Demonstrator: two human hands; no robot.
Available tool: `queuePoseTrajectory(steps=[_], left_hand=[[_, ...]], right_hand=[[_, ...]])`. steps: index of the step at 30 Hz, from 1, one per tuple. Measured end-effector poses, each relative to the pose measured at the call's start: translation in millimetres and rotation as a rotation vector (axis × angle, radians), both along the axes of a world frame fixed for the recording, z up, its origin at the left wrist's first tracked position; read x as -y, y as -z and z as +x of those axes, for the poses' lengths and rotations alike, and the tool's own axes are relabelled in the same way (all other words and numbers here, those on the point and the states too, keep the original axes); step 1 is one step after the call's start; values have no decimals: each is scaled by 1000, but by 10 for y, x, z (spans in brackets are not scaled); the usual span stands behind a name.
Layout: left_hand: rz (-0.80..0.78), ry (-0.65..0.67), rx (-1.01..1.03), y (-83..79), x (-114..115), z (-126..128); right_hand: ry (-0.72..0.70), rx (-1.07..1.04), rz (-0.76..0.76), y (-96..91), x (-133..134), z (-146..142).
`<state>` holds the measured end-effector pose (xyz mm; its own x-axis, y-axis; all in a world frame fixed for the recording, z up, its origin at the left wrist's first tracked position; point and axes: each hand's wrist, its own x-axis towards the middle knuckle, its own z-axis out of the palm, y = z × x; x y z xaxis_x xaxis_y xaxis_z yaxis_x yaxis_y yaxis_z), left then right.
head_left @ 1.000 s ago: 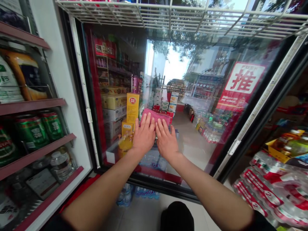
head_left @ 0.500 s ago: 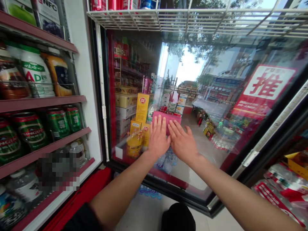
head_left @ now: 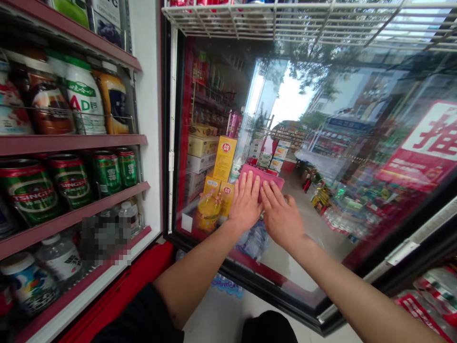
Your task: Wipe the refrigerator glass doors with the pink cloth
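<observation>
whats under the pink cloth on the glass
The pink cloth is pressed flat on the glass door by the left hand and right hand. The glass beneath is covered, so cannot be seen; a yellow box shows beside it.

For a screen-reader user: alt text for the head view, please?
A left hand and right hand press a pink cloth against a glass cooler door, with green Tsingtao beer cans shelved to the left.

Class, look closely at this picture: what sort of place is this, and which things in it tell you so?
Probably a small grocery or convenience store. Shelves of Tsingtao beer cans stand inside a glass-door drinks cooler, canned drinks sit on a wire rack, and shrink-wrapped bottled water is stacked nearby.
</observation>
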<state>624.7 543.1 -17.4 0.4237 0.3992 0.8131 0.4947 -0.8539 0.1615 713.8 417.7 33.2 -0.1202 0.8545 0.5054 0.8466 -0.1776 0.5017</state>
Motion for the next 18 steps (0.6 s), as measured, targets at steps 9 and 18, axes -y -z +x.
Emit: queuePoseTrajectory(steps=[9, 18], left_hand=[[21, 19, 46, 49, -414, -287], [56, 27, 131, 184, -971, -754]], right_hand=[[25, 47, -59, 12, -437, -338], [-39, 62, -117, 1, -996, -764]])
